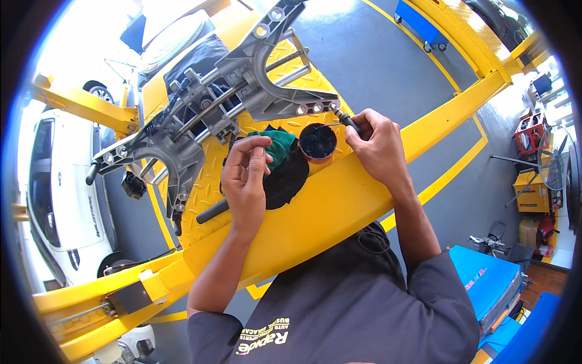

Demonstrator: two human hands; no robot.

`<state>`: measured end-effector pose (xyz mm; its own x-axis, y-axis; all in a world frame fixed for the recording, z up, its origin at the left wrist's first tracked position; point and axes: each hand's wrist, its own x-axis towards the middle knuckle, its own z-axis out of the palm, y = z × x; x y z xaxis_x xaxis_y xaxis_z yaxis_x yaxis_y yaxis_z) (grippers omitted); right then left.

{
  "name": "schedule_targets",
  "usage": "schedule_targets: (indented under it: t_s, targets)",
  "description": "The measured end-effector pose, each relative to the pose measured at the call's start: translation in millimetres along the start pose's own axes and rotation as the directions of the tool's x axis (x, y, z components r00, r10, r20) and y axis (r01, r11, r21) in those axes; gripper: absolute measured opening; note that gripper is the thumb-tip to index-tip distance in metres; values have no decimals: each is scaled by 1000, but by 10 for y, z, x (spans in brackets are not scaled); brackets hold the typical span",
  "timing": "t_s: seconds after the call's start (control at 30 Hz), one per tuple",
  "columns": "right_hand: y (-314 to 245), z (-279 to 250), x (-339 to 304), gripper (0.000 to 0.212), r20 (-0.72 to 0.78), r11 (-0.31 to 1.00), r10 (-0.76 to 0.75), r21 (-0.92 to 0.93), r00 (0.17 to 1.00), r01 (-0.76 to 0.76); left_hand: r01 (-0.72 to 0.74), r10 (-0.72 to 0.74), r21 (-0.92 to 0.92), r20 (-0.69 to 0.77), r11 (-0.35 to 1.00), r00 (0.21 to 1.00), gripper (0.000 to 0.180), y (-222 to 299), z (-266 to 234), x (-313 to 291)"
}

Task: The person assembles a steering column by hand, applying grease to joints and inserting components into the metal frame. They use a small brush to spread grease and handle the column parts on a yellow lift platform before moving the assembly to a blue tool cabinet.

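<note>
A grey metal wheel clamp with curved arms and threaded rods lies across a yellow tread-plate surface. My right hand grips a short dark metal pin, its tip close to the holed end of the clamp's near arm. Just left of that hand stands an open tub of black, grease-like paste. My left hand is held with curled fingers against the thumb, and nothing shows in it. Behind and beside it lie a green cloth and a black cloth.
A wide yellow beam runs between my body and the clamp. A black bar sticks out by my left wrist. To the left stands a white vehicle. On the right are a blue box, a red crate and a fan.
</note>
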<state>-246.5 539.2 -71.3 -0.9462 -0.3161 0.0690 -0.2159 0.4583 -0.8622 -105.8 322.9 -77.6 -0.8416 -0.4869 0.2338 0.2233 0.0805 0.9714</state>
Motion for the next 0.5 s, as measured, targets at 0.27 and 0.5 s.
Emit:
schedule_targets:
  t_s: [0.27, 0.5]
  targets:
    - [-25, -20, 90, 24, 42, 999, 35, 8, 999, -36, 14, -14, 5, -19, 1000, 1000, 20, -19, -13, 23]
    - [13, -23, 161, 25, 79, 1000, 19, 14, 997, -20, 13, -12, 17, -55, 1000, 998, 20, -36, -44, 62]
